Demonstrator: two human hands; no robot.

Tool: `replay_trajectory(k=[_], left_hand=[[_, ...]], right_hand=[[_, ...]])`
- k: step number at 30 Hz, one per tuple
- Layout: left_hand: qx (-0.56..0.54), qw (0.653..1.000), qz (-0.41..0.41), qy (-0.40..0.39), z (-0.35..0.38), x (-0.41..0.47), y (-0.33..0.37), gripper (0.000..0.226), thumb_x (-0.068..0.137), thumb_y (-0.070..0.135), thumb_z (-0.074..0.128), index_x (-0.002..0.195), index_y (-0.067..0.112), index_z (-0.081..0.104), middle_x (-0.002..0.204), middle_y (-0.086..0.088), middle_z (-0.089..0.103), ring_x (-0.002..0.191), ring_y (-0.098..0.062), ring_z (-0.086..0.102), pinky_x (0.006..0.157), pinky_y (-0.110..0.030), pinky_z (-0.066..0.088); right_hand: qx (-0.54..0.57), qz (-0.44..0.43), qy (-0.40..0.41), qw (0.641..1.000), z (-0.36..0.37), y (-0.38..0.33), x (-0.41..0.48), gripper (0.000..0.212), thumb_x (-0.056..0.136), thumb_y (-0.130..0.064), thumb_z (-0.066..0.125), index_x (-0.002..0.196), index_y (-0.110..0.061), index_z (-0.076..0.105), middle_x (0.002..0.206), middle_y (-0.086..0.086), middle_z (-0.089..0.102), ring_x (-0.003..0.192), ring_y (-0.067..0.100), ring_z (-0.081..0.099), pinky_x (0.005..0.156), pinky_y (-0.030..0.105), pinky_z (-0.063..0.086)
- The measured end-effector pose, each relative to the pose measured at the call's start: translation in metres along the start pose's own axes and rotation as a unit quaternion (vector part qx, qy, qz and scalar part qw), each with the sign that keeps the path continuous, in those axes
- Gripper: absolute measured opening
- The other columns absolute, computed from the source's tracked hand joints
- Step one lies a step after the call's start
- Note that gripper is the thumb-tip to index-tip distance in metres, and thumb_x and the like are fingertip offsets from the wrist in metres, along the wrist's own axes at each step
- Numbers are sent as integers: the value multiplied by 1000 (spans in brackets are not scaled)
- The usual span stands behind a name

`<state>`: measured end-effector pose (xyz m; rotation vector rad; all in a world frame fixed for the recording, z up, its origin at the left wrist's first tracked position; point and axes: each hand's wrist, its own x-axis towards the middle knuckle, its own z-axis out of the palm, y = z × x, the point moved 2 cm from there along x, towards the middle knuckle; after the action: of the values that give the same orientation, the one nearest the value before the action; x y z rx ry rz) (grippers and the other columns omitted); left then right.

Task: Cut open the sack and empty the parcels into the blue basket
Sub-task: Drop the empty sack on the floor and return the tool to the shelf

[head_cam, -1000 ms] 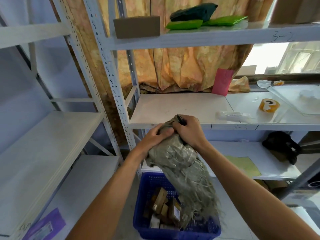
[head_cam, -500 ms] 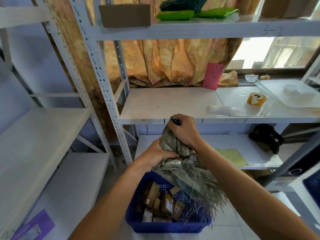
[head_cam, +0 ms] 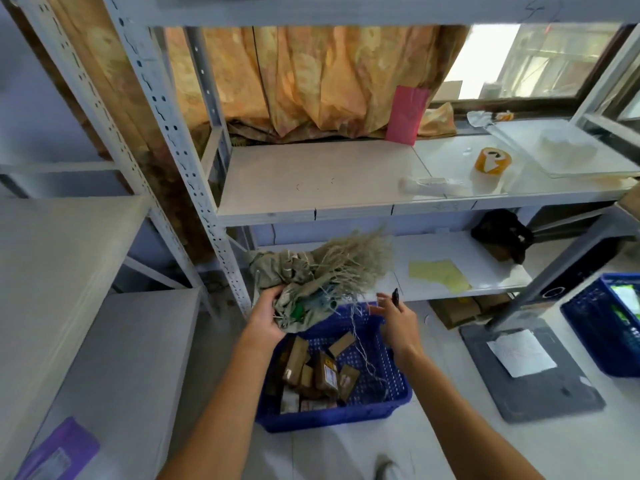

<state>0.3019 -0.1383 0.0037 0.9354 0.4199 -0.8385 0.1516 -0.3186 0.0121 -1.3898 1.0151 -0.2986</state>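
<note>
Shelving (head_cam: pixel 322 178) backdrop: centre-frame, left hand (head_cam: pixel 266 317) grips sack (head_cam: pixel 298 271), right hand (head_cam: pixel 398 323) pinches black tool (head_cam: pixel 395 295); trailing threads (head_cam: pixel 360 344) could snag parcels (head_cam: pixel 325 372) in blue basket (head_cam: pixel 332 419).

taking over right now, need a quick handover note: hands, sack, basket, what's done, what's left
Hands: the left hand grips the crumpled sack over the far side of the blue basket. The right hand is off the sack and pinches a small black tool.
Things: brown parcels lie piled in the basket's left half.
Done: the sack is open, its edge frayed, and threads hang into the basket.
Left: the sack looks limp, probably empty, but its inside is hidden. Check it, then set it aside.
</note>
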Motion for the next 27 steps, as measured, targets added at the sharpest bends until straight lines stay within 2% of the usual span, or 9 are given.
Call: replay_trajectory(k=[3,6,11,14,16,19,21,24,27], left_hand=[[-17,998,-51,-28,-5,4,-22,34,102,23,46,112,1,71,108,-22,74,89,-36,75,75,-51,62],[-14,996,-78,-34,-12,4,-33,34,99,22,50,120,2,67,109,-22,73,91,-36,74,69,-47,63],[28,991,-110,-69,-11,2,-40,35,96,25,56,118,1,71,120,-22,70,107,-36,68,90,-45,57],[116,984,-116,-67,-4,-1,-44,36,100,20,52,91,-2,78,95,-20,76,93,-34,68,84,-43,55],[159,978,-114,-76,2,-3,-49,31,101,21,52,98,-1,74,96,-20,75,92,-34,69,85,-44,56],[242,964,-69,-89,16,-7,-51,30,97,28,61,110,3,72,107,-20,74,100,-36,70,94,-51,55],[374,923,-14,-89,26,-8,-58,31,100,29,58,120,6,66,116,-15,70,110,-33,65,99,-46,52],[595,796,68,-88,35,-2,-74,36,105,23,48,138,10,54,143,-12,55,131,-30,51,112,-40,38],[626,770,34,-118,44,-5,-89,36,103,22,50,135,5,58,142,-15,56,136,-32,48,116,-40,36]], right_hand=[[41,-31,-20,998,27,-9,-13,30,102,-5,38,87,-22,58,63,5,56,45,16,34,41,25,27],[66,-55,-29,996,44,-15,-20,28,104,0,36,87,-11,56,72,11,55,52,20,53,45,26,43],[5,-124,2,992,59,-23,-28,23,99,12,41,107,1,59,82,6,58,66,11,54,64,17,49],[-61,-182,15,981,59,-26,-27,17,98,5,48,97,7,65,84,13,64,68,17,56,67,24,52],[-145,-204,31,968,57,-29,-26,18,99,-7,52,96,0,68,89,13,67,74,23,60,71,32,53],[-195,-209,34,958,52,-31,-29,24,94,-31,64,112,-17,70,101,-1,68,87,16,61,72,24,47],[-260,-192,39,946,46,-28,-28,35,90,-43,65,116,-21,68,107,0,68,94,21,65,77,30,51],[-323,-149,54,933,26,-16,-17,43,90,-47,59,124,-21,64,117,8,69,102,30,65,85,39,52],[-336,-148,53,929,-4,-12,-3,42,92,-40,59,129,-21,62,118,11,69,105,32,65,87,40,52]])
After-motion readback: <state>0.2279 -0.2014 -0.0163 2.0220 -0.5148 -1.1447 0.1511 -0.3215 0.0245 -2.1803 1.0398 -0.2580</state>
